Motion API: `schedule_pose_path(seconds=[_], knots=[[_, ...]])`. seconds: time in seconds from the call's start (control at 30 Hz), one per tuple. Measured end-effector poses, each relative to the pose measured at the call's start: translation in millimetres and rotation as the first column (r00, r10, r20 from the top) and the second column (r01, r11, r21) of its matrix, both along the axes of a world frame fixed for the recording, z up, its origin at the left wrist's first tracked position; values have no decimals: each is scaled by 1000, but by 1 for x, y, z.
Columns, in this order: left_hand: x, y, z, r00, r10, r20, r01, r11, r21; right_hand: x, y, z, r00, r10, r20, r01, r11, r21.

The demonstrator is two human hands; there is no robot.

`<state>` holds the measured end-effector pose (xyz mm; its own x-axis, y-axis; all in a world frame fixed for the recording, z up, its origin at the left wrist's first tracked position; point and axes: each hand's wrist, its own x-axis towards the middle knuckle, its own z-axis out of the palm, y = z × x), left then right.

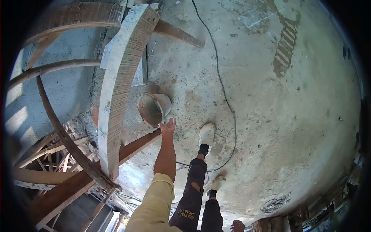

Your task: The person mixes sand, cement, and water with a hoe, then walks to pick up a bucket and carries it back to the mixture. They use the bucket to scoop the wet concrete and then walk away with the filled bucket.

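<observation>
My left hand (168,126) reaches out at the near rim of a cement-stained bucket (164,103). Its fingers are stretched and apart, with the thumb side at or very close to the rim; whether they touch is hard to make out. The bucket's mouth faces left in the head view, and its thin wire handle shows at the far left of the rim. At the bottom edge, my right hand (237,226) hangs partly in view, fingers loosely bent and apart, holding nothing that I can see.
A curved concrete-like beam (125,69) rises left of the bucket, above a wooden plank (141,146). Bent poles (58,120) cross the left side. A black cable (219,77) runs over the rough floor past my shoe (207,134). Coiled wire (274,204) lies lower right.
</observation>
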<state>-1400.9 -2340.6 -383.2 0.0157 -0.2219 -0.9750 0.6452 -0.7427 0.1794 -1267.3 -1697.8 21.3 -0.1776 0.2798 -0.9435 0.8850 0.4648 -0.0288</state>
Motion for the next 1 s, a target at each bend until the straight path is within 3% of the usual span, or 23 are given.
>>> schedule_pose_path(seconds=[0.1, 0.2, 0.23, 0.27, 0.3, 0.33, 0.4, 0.43, 0.47, 0.5, 0.53, 0.57, 0.6, 0.63, 0.67, 0.7, 0.77, 0.8, 0.83, 0.9, 0.93, 0.97, 1.0], knots=[[2, -33, -35, 984, -135, 112, 148, 982, -114, 12, -15, -1, 992, -105, 75, 104, 994, 17], [-25, -38, -5, 981, -65, 181, 98, 979, -179, 17, -37, -6, 993, -114, 32, 109, 986, 125], [-23, -36, 1, 979, -83, 186, 118, 975, -186, 23, -38, -5, 992, -121, -17, 122, 988, 98], [-23, -33, -6, 960, -211, 183, 251, 939, -236, 23, -45, -5, 991, -135, -21, 137, 986, 99], [-46, -26, 12, 924, -338, 176, 377, 881, -287, 25, -51, -3, 987, -154, -36, 157, 982, 103], [-67, -7, 33, 867, -336, 369, 432, 875, -218, 32, -53, -2, 981, -182, -66, 188, 978, 94], [-92, 21, 53, 719, -474, 509, 606, 786, -124, 43, -57, -2, 974, -200, -110, 203, 979, 16], [-112, 47, 93, 657, -500, 565, 642, 764, -70, 49, -59, 0, 954, -241, -176, 240, 970, -28], [-105, 65, 86, 586, -547, 598, 726, 681, -89, 57, -57, -1, 942, -257, -216, 254, 966, -43], [-110, 85, 98, 433, -652, 622, 836, 549, -7, 67, -56, 1, 925, -277, -260, 274, 960, -51], [-114, 108, 119, 291, -735, 612, 932, 363, -6, 49, -65, 20, 936, -220, -276, 225, 974, -12], [-123, 138, 142, 257, -735, 628, 951, 309, -27, 56, -58, 25, 894, -279, -349, 298, 955, 0], [-127, 159, 156, 141, -780, 610, 990, 125, -70, 67, -50, 29, 882, -234, -409, 255, 967, -3], [-137, 186, 187, 33, -806, 591, 997, -19, -81, 85, -43, 31, 864, -197, -464, 224, 975, 3], [-140, 205, 195, -66, -802, 593, 977, -174, -126, 103, -33, 31, 829, -81, -554, 174, 978, 118], [-147, 229, 208, -103, -823, 559, 951, -246, -186, 108, -25, 52, 801, -218, -557, 312, 947, 77], [-161, 275, 228, -291, -788, 542, 843, -479, -243, 156, 8, 52, 740, -369, -562, 487, 870, 71], [-168, 304, 265, -487, -735, 471, 726, -641, -249, 186, 23, 46, 688, -387, -614, 549, 831, 92], [-173, 330, 291, -590, -687, 424, 632, -720, -287, 217, 39, 34, 624, -478, -618, 650, 757, 70], [-183, 398, 316, -616, -614, 494, 538, -786, -306, 251, 69, 47, 535, -642, -549, 797, 599, 76], [-178, 437, 338, -660, -607, 442, 490, -794, -359, 279, 85, 34, 503, -631, -591, 827, 551, 116], [-170, 478, 347, -664, -549, 508, 452, -835, -312, 311, 96, -1, 511, -519, -685, 840, 472, 269], [-157, 508, 355, -678, -524, 515, 408, -851, -330, 333, 101, -24, 355, -548, -757, 932, 269, 242]])
